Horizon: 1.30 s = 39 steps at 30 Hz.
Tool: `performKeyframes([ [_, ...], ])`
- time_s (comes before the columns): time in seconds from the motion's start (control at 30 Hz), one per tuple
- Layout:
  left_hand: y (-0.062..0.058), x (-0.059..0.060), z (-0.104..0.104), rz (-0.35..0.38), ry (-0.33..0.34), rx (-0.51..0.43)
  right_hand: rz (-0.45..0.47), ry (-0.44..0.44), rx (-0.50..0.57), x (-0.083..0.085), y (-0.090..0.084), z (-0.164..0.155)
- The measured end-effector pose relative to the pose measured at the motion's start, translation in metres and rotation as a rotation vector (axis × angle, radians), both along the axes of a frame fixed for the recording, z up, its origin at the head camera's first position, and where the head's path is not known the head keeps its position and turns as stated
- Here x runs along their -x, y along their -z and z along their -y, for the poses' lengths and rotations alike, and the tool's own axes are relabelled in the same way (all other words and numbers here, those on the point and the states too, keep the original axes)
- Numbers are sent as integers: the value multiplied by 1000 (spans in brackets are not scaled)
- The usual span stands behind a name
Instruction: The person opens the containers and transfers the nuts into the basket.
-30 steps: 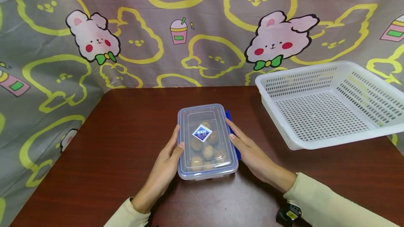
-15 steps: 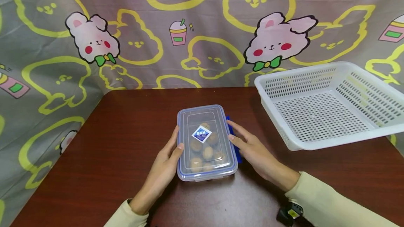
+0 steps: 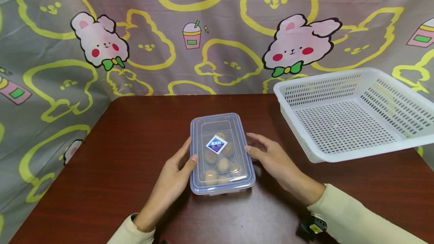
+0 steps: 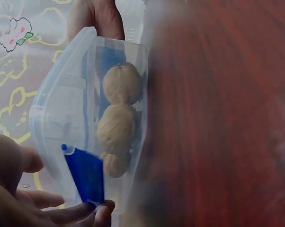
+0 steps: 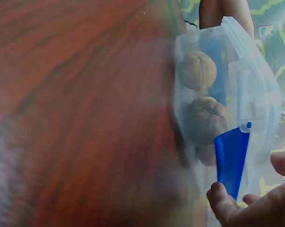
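Observation:
A clear plastic food container [image 3: 237, 176] with a blue-edged lid and a diamond BXH label [image 3: 217, 144] lies on the table, lid on. Several walnuts [image 4: 116, 128] show through its walls. My left hand [image 3: 171, 178] is at its left long side, thumb by the lid's rim and fingertips touching the lower end of a blue latch [image 4: 88, 177]. On the opposite side my right hand [image 3: 276, 161] has its thumb near the rim, with a fingertip at the lower end of the other blue latch [image 5: 231, 156]. Both latches are hidden in the head view.
A white perforated plastic basket [image 3: 313, 138] stands at the right of the dark red-brown table [image 3: 135, 134]. A cartoon-print curtain [image 3: 230, 22] hangs behind and to the left. A dark device [image 3: 313, 227] with a yellow patch is at the right cuff.
The blue latch that stuck out on the right has dropped from the head view. My right fingers have shifted slightly outward, and the left fingers have spread a little from the side. The container stays in place.

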<state>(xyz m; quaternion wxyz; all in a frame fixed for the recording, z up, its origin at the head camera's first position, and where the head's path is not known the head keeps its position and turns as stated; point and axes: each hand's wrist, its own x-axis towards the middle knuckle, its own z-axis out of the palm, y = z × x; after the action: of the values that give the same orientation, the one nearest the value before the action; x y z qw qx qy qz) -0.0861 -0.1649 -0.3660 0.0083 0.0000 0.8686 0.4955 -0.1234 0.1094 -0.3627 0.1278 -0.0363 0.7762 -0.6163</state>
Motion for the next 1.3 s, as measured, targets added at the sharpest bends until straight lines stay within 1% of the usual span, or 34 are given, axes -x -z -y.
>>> performKeyframes([
  [0.13, -5, 2, 4, -10, -22, 94, -27, 22, -14, 2, -4, 1],
  [0.2, -6, 3, 6, -30, -21, 119, -35, 31, -21, 3, -6, 1],
  [0.33, -9, 6, 9, -55, -6, 121, -36, 33, -19, 6, -8, -1],
  [0.6, -15, 16, 8, 8, -6, 66, 19, 6, 36, 9, -11, -1],
  [0.7, -16, 19, 9, 55, -3, 6, 42, -2, 71, 11, -11, -1],
  [0.87, -17, 21, 11, 156, 10, -167, 83, -32, 103, 15, -11, -3],
  [0.97, -17, 24, 12, 197, 11, -243, 104, -48, 102, 17, -11, -4],
  [1.1, -15, 27, 14, 239, 13, -297, 130, -62, 106, 19, -11, -4],
  [1.3, -15, 28, 16, 261, 44, -341, 146, -83, 127, 20, -13, -3],
])
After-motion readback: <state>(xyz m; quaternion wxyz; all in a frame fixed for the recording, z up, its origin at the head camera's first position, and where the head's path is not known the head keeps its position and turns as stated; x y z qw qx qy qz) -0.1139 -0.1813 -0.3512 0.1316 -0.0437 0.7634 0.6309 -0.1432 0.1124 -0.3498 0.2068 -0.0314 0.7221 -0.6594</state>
